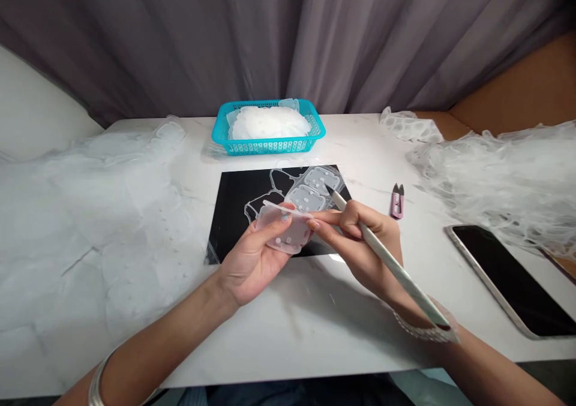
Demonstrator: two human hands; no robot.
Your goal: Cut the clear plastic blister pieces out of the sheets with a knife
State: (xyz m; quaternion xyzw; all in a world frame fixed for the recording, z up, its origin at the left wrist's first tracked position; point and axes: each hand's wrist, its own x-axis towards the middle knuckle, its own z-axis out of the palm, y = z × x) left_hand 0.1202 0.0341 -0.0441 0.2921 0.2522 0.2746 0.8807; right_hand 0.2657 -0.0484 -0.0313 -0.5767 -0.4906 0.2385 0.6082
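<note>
Above the near edge of the black rectangular mat (pixel 234 208), a small translucent plastic piece with white dots (pixel 288 231) is gripped by the left hand (pixel 252 259), the thumb laid over its top edge. A long pale pen-shaped tool with a dark tip (pixel 391 263) is grasped by the right hand (pixel 362 241), whose fingertips touch the piece. A teal perforated plastic basket (pixel 270 146) is set behind the mat. Small pink snips (pixel 396 201) are laid to the right of the mat.

My left hand (pixel 254 259) hides its fingers behind the clear piece (pixel 288 232) it holds; the stylus (pixel 391 265) in my right hand (pixel 360 244) blurs out at my wrist. Both hands cover the near edge of the black mat (pixel 238 205). Right of my grip the phone (pixel 508 280) runs off the frame
</note>
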